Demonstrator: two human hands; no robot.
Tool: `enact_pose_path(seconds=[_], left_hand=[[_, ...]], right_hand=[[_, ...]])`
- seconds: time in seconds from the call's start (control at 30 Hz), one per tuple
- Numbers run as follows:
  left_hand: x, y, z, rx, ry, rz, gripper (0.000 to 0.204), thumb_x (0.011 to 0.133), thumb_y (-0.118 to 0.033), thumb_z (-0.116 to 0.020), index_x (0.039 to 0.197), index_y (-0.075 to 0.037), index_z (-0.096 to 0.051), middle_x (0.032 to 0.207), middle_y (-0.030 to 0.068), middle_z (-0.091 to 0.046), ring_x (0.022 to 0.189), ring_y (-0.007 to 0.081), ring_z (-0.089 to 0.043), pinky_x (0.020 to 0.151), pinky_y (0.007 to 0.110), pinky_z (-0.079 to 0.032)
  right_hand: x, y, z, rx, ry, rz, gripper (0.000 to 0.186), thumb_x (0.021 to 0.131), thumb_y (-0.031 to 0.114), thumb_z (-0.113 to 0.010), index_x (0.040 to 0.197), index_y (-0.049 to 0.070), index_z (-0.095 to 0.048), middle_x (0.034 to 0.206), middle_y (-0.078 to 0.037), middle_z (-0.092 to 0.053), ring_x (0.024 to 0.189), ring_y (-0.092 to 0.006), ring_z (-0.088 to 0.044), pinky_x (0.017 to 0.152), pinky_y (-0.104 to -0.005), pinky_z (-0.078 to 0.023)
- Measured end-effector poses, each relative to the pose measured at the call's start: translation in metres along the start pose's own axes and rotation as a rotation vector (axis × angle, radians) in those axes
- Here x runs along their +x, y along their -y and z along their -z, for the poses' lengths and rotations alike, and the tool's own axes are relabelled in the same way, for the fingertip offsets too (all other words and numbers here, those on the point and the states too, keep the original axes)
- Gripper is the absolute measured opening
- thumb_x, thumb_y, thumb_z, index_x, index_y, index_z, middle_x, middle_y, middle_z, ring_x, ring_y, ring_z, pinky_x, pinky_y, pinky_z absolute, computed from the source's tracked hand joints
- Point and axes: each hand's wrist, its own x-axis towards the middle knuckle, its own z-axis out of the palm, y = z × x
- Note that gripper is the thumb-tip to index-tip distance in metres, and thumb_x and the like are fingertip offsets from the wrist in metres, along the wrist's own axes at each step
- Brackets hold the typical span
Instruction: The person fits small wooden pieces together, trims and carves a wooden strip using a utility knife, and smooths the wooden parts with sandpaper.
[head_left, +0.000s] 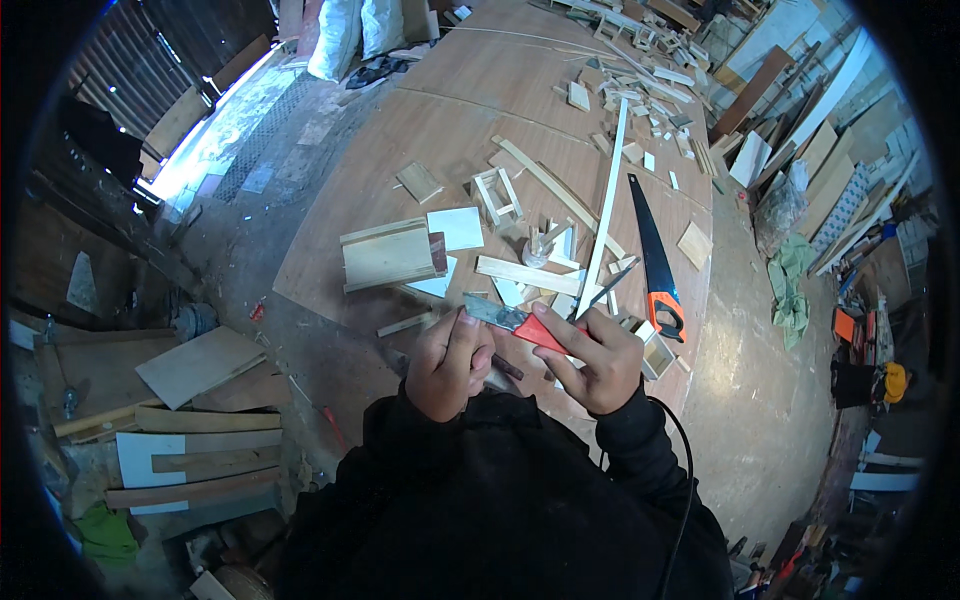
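A knife with a red handle [537, 331] and a broad, worn grey blade [494, 312] is held across the front of my body. Its handle is gripped by my right hand [598, 362], index finger and thumb along the red part. My left hand [449, 362] is closed, with thumb and finger pinched at the blade's tip. A thin dark stick-like tool [614, 282] shows just beyond my right fingers; whether that hand touches it I cannot tell. Beyond my left hand sits a wooden box-like piece [390, 253], beside white panels [455, 229].
The wooden table [330, 230] carries a handsaw [655, 245] with an orange-black handle at right, a long pale strip [606, 200], small wooden frames [496, 198], a clear cup [537, 251] and offcuts. Boards [200, 365] lie lower left; a black cable [688, 450] runs past my right arm.
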Motion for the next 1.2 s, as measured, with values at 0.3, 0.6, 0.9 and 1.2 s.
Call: enact_pose_path(seconds=[0.3, 0.6, 0.9, 1.2], left_hand=[[0.021, -0.017, 0.041, -0.147, 0.244, -0.137, 0.044, 0.105, -0.043, -0.036, 0.087, -0.005, -0.048, 0.074, 0.0011, -0.045, 0.063, 0.0053, -0.036, 0.054, 0.020, -0.028], [0.033, -0.026, 0.065, 0.107, 0.160, -0.382, 0.052, 0.105, -0.046, -0.033, 0.113, 0.002, -0.050, 0.084, 0.0031, -0.050, 0.069, 0.0091, -0.043, 0.064, 0.024, -0.038], [0.021, -0.033, 0.081, 0.043, 0.485, -0.368, 0.052, 0.105, -0.047, -0.030, 0.092, -0.001, -0.049, 0.067, 0.0018, -0.044, 0.062, 0.0089, -0.041, 0.058, 0.025, -0.034], [0.046, -0.056, 0.080, -0.301, 0.339, 0.109, 0.051, 0.102, -0.055, -0.035, 0.090, -0.007, -0.048, 0.063, 0.0004, -0.034, 0.053, 0.0103, -0.030, 0.049, 0.025, -0.024]], right_hand=[[0.025, 0.044, -0.026, 0.137, -0.133, -0.154, 0.047, 0.079, 0.024, -0.078, 0.124, 0.012, -0.068, 0.063, -0.007, -0.048, 0.050, -0.0181, -0.048, 0.047, -0.0303, -0.038], [0.039, 0.079, -0.055, 0.160, -0.211, -0.236, 0.046, 0.081, 0.023, -0.076, 0.124, 0.008, -0.067, 0.065, -0.007, -0.048, 0.052, -0.0183, -0.048, 0.048, -0.0297, -0.039], [0.049, 0.041, -0.086, 0.110, -0.468, -0.573, 0.039, 0.090, 0.014, -0.067, 0.127, 0.002, -0.062, 0.092, -0.017, -0.069, 0.069, -0.0212, -0.065, 0.064, -0.0293, -0.049], [0.052, 0.080, -0.052, 0.221, -0.282, -0.281, 0.050, 0.083, 0.017, -0.072, 0.131, 0.005, -0.061, 0.065, -0.010, -0.048, 0.055, -0.0231, -0.049, 0.054, -0.0327, -0.040]])
